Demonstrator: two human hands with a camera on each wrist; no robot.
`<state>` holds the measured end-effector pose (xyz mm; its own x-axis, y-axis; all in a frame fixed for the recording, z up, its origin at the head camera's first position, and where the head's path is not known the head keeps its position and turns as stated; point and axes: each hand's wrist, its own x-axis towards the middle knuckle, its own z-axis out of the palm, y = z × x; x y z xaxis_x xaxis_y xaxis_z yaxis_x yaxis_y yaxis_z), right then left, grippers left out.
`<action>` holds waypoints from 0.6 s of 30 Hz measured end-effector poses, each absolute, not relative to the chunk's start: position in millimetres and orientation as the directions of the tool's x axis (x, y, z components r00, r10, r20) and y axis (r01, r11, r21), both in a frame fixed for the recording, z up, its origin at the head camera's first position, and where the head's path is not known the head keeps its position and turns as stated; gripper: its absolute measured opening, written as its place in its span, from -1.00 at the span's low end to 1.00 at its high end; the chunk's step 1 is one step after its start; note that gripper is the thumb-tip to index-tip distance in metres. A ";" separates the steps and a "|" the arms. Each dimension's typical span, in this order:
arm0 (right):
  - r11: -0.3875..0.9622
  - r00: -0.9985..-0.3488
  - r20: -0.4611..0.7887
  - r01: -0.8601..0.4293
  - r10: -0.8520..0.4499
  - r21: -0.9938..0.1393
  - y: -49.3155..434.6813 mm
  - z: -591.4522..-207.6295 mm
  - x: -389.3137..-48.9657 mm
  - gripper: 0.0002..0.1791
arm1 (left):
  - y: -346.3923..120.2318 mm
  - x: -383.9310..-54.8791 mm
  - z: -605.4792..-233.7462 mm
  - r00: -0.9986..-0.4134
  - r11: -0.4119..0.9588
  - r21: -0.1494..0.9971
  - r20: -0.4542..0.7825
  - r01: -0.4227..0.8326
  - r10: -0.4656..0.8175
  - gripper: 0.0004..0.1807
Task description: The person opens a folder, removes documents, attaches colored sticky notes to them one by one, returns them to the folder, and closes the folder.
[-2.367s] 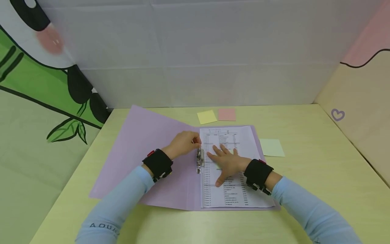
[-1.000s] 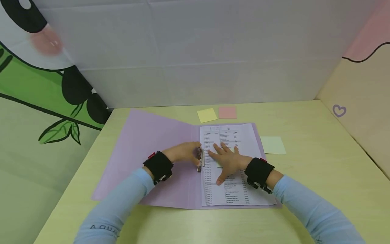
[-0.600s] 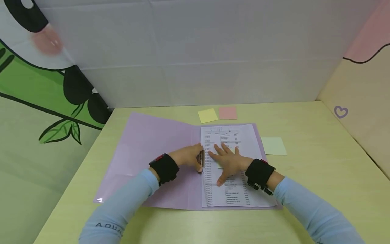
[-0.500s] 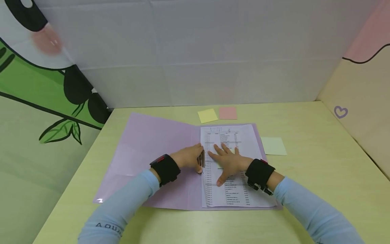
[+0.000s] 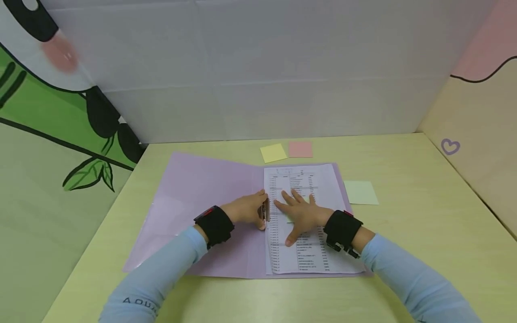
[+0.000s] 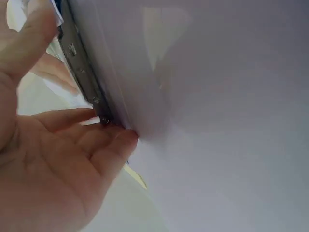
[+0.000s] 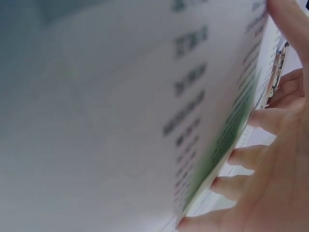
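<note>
A purple folder (image 5: 206, 184) lies spread on the table with its cover to the left. Printed sheets (image 5: 323, 255) fill its right side. On the spine side is a metal lever clip (image 5: 266, 210). My left hand (image 5: 244, 210) grips this clip, fingers at the far end and thumb at the near end; the left wrist view shows the clip (image 6: 79, 63) between them. My right hand (image 5: 303, 217) rests on the sheets with its fingers spread. Beneath it a pale green note (image 7: 227, 130) is partly hidden.
Past the folder's top edge lie a yellow sticky note (image 5: 273, 153) and a pink sticky note (image 5: 300, 149). A pale green note (image 5: 361, 193) sits against the folder's right edge. A grey wall panel (image 5: 262, 112) stands behind the table (image 5: 424, 215).
My left hand has moved from the clip's upper end down and around it, with the thumb now at its near end. The right hand stays on the sheets.
</note>
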<state>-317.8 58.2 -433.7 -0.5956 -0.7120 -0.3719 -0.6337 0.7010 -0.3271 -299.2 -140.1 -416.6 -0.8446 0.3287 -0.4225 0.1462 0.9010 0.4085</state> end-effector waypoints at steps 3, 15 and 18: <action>0.701 -0.595 -0.371 -0.628 -0.713 -0.338 57.8 -433.2 -316.5 0.32 | -150.8 -298.9 -407.9 -0.852 0.852 0.519 -0.415 0.067 0.319 -0.09; 0.704 -0.595 -0.376 -0.613 -0.710 -0.359 56.3 -428.4 -309.9 0.31 | -162.6 -298.1 -395.5 -0.785 0.804 0.562 -0.401 0.197 0.473 -0.49; 0.709 -0.600 -0.377 -0.609 -0.705 -0.356 55.0 -426.9 -308.2 0.31 | -165.6 -300.2 -394.1 -0.780 0.801 0.572 -0.416 0.176 0.468 -0.51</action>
<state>-308.2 55.0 -426.9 -0.6000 -0.7054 -0.3775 -0.6094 0.7086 -0.3557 -300.2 -165.6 -394.1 -0.7800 0.4679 -0.4156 0.1761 0.8014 0.5717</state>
